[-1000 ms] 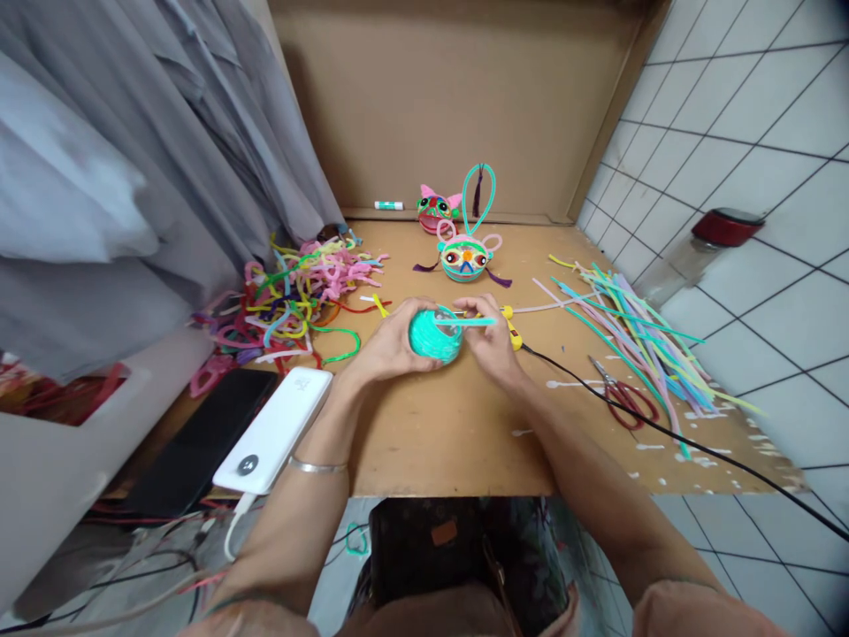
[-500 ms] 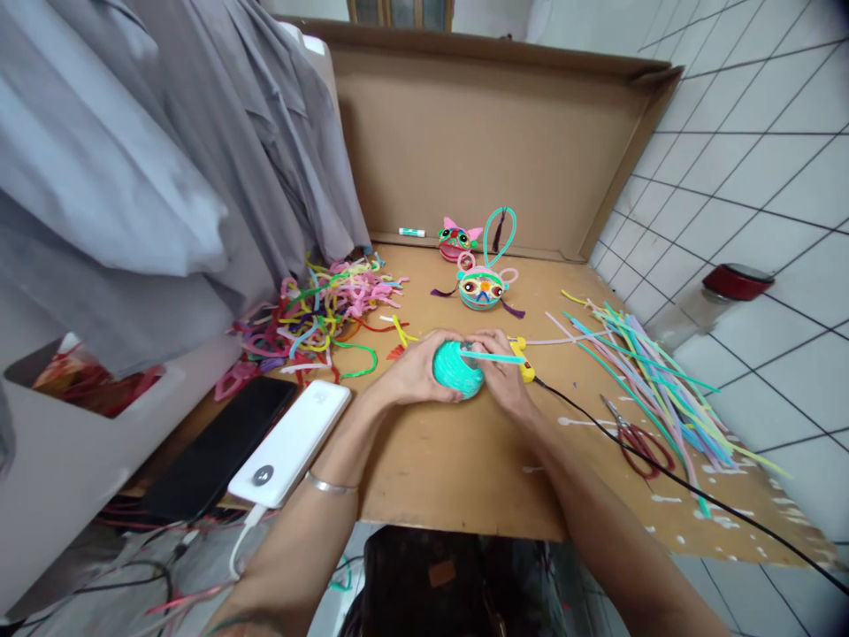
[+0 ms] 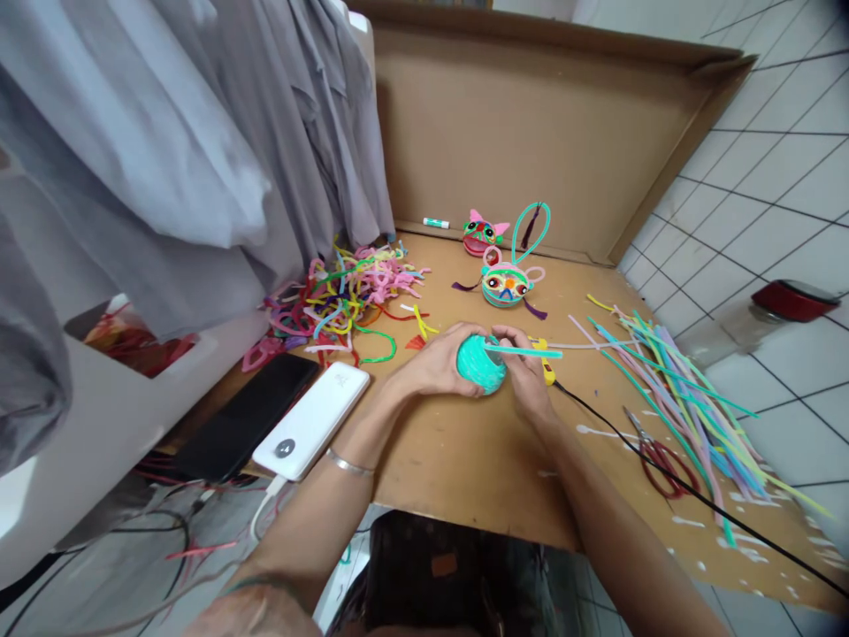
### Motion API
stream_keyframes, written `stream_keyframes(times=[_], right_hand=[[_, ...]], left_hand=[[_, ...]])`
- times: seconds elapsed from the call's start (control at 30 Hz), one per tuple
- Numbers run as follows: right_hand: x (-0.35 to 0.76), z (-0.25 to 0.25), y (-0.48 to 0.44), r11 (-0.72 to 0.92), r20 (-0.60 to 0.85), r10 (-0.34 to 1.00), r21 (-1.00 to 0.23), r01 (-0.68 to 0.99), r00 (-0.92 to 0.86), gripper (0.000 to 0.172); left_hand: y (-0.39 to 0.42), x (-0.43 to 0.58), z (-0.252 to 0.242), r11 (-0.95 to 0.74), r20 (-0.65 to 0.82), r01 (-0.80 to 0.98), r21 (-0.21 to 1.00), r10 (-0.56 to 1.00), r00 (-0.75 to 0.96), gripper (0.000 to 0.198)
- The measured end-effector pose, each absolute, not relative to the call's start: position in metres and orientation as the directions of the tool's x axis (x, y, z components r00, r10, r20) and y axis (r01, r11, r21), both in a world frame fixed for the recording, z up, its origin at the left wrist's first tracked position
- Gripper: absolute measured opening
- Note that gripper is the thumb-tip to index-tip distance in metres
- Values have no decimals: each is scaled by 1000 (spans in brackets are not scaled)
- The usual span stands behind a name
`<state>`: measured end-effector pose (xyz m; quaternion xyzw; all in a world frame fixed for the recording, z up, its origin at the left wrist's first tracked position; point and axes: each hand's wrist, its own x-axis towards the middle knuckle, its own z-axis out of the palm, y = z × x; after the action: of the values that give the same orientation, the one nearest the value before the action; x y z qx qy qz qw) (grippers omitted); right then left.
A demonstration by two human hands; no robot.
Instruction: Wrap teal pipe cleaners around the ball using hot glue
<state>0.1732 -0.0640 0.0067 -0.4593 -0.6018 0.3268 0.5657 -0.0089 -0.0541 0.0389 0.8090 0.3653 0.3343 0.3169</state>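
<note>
Two hands (image 3: 439, 363) (image 3: 527, 372) hold a ball (image 3: 478, 367) and strip (image 3: 540, 353); one clear jar (image 3: 722, 334) is lidded.

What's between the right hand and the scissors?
Head view: the black cord and a white smear on the tabletop lie between right hand and scissors.

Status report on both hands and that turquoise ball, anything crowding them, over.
Left hand cupping turquoise ball. Right hand holding turquoise strip at the ball. Yellow tool close by right hand, black cable trailing right.
</note>
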Motion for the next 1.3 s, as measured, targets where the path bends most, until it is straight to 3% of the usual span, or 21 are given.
stream_keyframes(times=[0.27,0.5,0.67,0.8,0.93,1.07,1.17,1.3], right_hand=[[171,21,-80,604,654,757,-708,364,16,31],[172,24,-79,600,677,733,-685,413,58,19],[192,17,-60,435,627,728,-736,520,278,26],[215,14,-44,105,433,802,-780,617,412,35],[224,20,-45,-206,266,884,-517,831,385,45],[216,19,-49,-331,143,915,-267,905,377,61],[214,8,-44,-353,139,910,-234,906,390,67],[219,-4,-38,-333,218,890,-289,898,401,51]], left_hand=[[-53,-6,36,-500,313,403,767,839,446,81],[-54,-7,37,-458,283,404,792,862,421,78],[-46,-9,33,-294,170,337,894,921,350,85],[-40,-12,29,-192,105,299,935,953,284,90],[-35,-19,30,-197,135,290,937,967,218,89],[-34,-26,32,-175,138,296,939,980,141,90],[-34,-27,33,-186,144,301,935,977,158,89],[-35,-25,32,-198,135,292,936,965,223,89]])
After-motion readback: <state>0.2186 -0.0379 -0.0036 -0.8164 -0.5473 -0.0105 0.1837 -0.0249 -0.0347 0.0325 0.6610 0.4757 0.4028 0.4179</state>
